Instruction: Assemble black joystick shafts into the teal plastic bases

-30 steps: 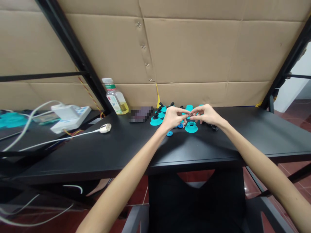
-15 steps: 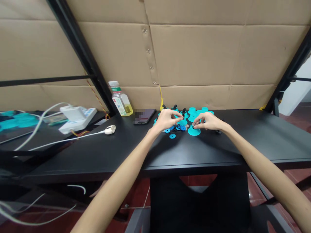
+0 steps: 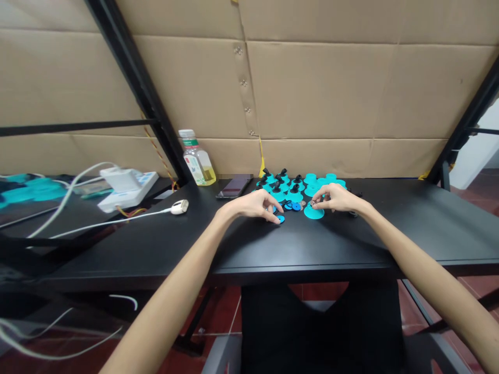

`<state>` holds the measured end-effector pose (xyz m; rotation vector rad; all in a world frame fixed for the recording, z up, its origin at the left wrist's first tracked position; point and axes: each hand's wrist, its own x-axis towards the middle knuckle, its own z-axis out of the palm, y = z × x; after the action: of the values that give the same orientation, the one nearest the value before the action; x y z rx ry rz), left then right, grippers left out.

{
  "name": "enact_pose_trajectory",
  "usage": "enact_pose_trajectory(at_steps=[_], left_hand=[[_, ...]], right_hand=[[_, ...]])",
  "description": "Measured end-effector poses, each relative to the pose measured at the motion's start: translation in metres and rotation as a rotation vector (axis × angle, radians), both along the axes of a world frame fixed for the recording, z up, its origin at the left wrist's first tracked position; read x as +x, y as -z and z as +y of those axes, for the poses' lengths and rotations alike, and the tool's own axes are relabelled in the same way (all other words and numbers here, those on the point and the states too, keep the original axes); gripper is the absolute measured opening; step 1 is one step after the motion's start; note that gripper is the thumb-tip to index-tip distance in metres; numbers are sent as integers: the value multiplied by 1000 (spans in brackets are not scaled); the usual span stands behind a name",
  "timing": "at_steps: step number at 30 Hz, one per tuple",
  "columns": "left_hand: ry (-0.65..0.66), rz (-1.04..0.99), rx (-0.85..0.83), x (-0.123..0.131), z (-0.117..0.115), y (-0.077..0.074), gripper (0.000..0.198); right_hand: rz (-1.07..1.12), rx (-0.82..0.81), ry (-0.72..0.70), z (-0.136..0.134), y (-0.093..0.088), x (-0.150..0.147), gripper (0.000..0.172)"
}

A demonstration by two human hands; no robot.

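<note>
My left hand (image 3: 255, 204) reaches down to a loose blue disc (image 3: 281, 219) on the black table. Its thumb and fingers are apart, with a fingertip at the disc's edge. My right hand (image 3: 337, 198) is closed in a pinch on a small shiny metal part (image 3: 313, 203), held at the top of a teal cone-shaped suction cup (image 3: 314, 213). The part's exact shape is too small to make out. Between my hands lie more blue discs (image 3: 296, 206). Behind them stand several teal cups with black tops (image 3: 295, 194).
Plain teal cups (image 3: 311, 179) are grouped at the back right. A phone (image 3: 235, 186) and a bottle with yellow liquid (image 3: 198, 161) stand at the back left. A white cable plug (image 3: 179, 207) and a power strip (image 3: 128, 192) lie further left. Cardboard (image 3: 312, 88) walls the back.
My left hand has moved left and down, away from a teal cup with a black top, to the loose blue disc. My right hand stays at its cup with the metal part.
</note>
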<state>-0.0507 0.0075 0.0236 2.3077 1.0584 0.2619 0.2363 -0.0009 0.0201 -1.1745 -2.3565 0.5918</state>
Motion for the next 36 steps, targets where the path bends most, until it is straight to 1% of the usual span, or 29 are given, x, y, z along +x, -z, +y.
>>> enact_pose_trajectory(at_steps=[2, 7, 12, 16, 21, 24, 28, 31, 36], left_hand=[[16, 6, 2, 2, 1, 2, 43], [37, -5, -23, 3, 5, 9, 39], [25, -23, -34, 5, 2, 6, 37], [13, -36, 2, 9, -1, 3, 33], [-13, -57, 49, 9, -1, 4, 27], [-35, -80, 107, 7, 1, 6, 29], [-111, -156, 166, 7, 2, 7, 31], [-149, -218, 139, 7, 2, 8, 33], [-132, -317, 62, 16, -6, 4, 37]], right_hand=[[-3, 6, 6, 1, 0, 1, 30], [3, -20, 7, 3, 3, 3, 32], [-12, -12, 33, -1, 0, 2, 37], [-1, -31, 20, 0, -1, 3, 33], [57, -50, 25, 3, 2, 5, 26], [35, -19, 26, 3, 2, 6, 23], [-16, 18, 35, 1, 0, 5, 21], [-56, 50, 44, 0, -1, 5, 20], [-59, 160, 50, -1, -2, 2, 20]])
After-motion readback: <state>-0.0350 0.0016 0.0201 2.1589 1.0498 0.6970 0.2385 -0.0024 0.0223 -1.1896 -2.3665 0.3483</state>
